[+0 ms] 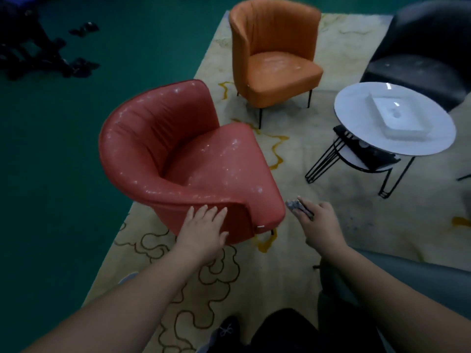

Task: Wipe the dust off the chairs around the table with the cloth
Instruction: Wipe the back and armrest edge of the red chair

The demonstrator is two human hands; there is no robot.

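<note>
A red tub chair [178,154] speckled with white dust stands at centre left on the rug. My left hand [204,230] rests flat, fingers spread, on the outside of its near armrest. My right hand [318,222] hovers just right of the chair's front corner, closed on a small grey cloth [295,205] that sticks out past the fingers. An orange chair [275,57] with dust on its seat stands farther back. A dark chair [428,54] sits at the upper right behind the round white table [362,118].
A white rectangular basin [397,118] lies on the table, whose black wire legs [321,161] reach onto the beige patterned rug [280,263]. A grey seat edge [407,271] is near my right forearm. Green floor with dark objects [46,57] lies to the left.
</note>
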